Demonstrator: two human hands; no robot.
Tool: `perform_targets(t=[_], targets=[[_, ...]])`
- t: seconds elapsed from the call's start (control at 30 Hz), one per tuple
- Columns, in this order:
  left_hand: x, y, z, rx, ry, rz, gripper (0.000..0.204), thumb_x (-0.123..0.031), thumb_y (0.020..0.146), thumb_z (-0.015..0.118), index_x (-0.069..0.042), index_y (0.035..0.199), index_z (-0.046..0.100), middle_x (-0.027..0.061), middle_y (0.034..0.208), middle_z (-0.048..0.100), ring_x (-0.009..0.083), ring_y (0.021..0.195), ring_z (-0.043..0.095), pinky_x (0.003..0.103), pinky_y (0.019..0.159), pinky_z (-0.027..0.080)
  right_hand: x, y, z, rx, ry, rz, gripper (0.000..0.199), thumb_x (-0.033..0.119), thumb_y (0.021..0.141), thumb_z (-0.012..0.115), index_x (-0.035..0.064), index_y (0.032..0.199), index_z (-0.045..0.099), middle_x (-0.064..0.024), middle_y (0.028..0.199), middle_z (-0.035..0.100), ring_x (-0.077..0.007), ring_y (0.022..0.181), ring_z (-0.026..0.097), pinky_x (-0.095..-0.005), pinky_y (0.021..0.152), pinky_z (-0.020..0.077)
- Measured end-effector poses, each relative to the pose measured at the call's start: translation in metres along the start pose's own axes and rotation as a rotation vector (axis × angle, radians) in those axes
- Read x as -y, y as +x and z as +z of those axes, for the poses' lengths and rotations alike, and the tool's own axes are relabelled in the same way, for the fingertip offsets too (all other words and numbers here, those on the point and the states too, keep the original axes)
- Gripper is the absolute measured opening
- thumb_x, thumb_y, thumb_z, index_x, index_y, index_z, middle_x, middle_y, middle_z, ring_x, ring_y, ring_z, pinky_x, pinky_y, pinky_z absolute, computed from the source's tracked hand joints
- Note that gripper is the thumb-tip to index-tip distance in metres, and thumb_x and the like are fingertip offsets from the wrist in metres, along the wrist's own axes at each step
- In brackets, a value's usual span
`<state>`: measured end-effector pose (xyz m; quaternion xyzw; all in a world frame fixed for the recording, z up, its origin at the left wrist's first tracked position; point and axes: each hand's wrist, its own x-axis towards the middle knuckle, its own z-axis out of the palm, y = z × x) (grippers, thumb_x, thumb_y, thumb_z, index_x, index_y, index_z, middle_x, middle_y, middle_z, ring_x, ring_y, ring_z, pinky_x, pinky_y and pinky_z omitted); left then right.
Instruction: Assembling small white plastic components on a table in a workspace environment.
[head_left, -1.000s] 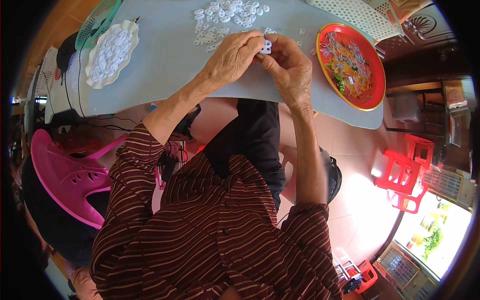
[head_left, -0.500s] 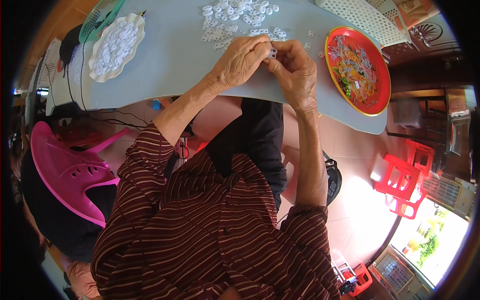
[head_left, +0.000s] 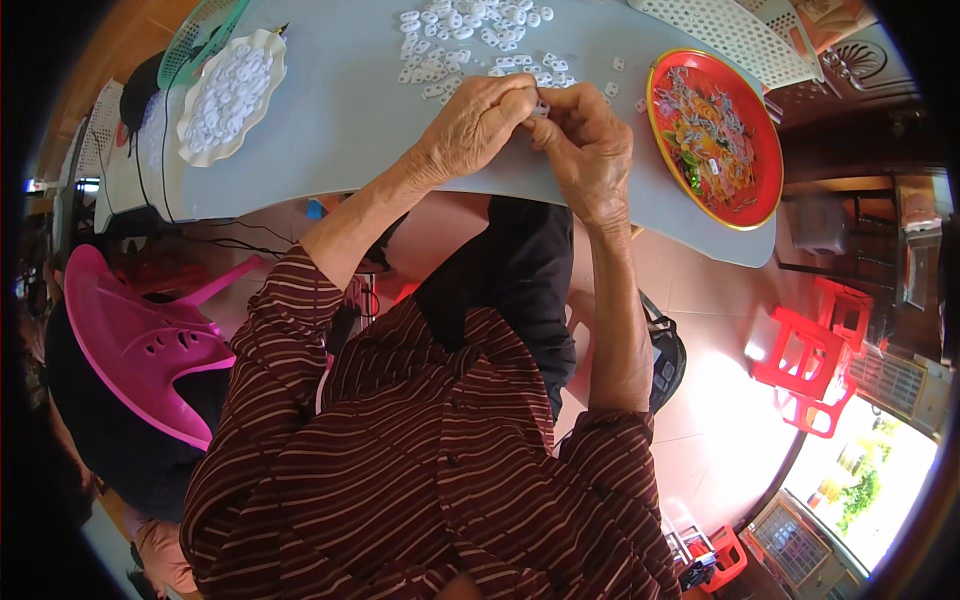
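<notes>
My left hand and my right hand meet above the near part of the grey table. Pinched between their fingertips is a small white plastic piece with holes, mostly covered by the fingers. Just beyond the hands lies a loose spread of similar white plastic pieces. To the right, a red round tray with a gold rim and floral print holds many small thin metal-looking parts. On the left, a cream scalloped dish is heaped with white pieces.
A green basket stands behind the dish, and a white perforated basket at the far right. Dark cables hang over the table's left edge. A pink plastic chair is at my left; red stools stand on the floor at right.
Both hands stay together in nearly the same place. The white piece between the fingertips is slightly turned and more covered. The whole view has shifted a little.
</notes>
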<state>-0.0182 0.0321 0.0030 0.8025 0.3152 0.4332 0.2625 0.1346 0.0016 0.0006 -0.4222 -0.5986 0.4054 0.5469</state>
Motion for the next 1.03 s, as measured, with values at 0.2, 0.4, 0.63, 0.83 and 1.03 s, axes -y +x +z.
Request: perform_targets(t=[0.2,0.4,0.63,0.83,1.03], targets=[[-0.002,-0.002,-0.003,0.022,-0.096,-0.039,0.026,-0.021,0.089,0.042,0.002,0.077,0.046,0.0127,0.061,0.046,0.0192,0.056,0.042,0.033,0.056,0.041,0.006,-0.003,0.001,0.002,-0.053,-0.037,0.018,-0.002,0.075,0.070,-0.0012,0.090,0.060,-0.0034,0.066,0.062,-0.0064,0.062,0.056,-0.0219,0.056,0.0464],[0.006,-0.006,-0.001,0.065,-0.010,0.023,0.011,-0.009,0.088,0.040,0.001,0.084,0.041,0.0137,0.075,0.045,0.0305,0.058,0.046,0.034,0.052,0.040,0.009,-0.003,0.001,0.012,-0.005,-0.004,0.017,-0.002,0.076,0.070,-0.0013,0.090,0.060,-0.0023,0.064,0.061,-0.0061,0.059,0.055,-0.0219,0.054,0.0457],[-0.019,0.002,-0.006,0.087,-0.205,-0.256,0.026,-0.019,0.090,0.040,0.001,0.074,0.044,0.0126,0.061,0.046,0.0188,0.056,0.043,0.033,0.058,0.041,0.009,-0.004,-0.001,-0.028,-0.014,0.033,0.014,-0.003,0.077,0.070,-0.0014,0.088,0.062,-0.0005,0.065,0.060,-0.0056,0.060,0.054,-0.0214,0.055,0.0454],[-0.017,0.003,-0.005,0.049,-0.204,-0.308,0.025,-0.020,0.091,0.041,0.001,0.078,0.047,0.0115,0.060,0.045,0.0173,0.056,0.042,0.033,0.057,0.040,0.007,-0.001,-0.002,0.007,0.072,0.041,0.014,-0.003,0.081,0.065,-0.0023,0.094,0.061,-0.0028,0.074,0.063,-0.0067,0.067,0.057,-0.0215,0.062,0.0475],[-0.018,0.002,-0.003,-0.029,-0.277,-0.293,0.029,-0.026,0.096,0.043,-0.001,0.084,0.051,0.0067,0.063,0.048,0.0154,0.059,0.040,0.031,0.057,0.039,0.017,0.010,-0.014,0.114,0.139,0.123,0.017,0.000,0.087,0.060,0.0000,0.104,0.060,-0.0072,0.084,0.066,-0.0109,0.075,0.062,-0.0239,0.067,0.0506]])
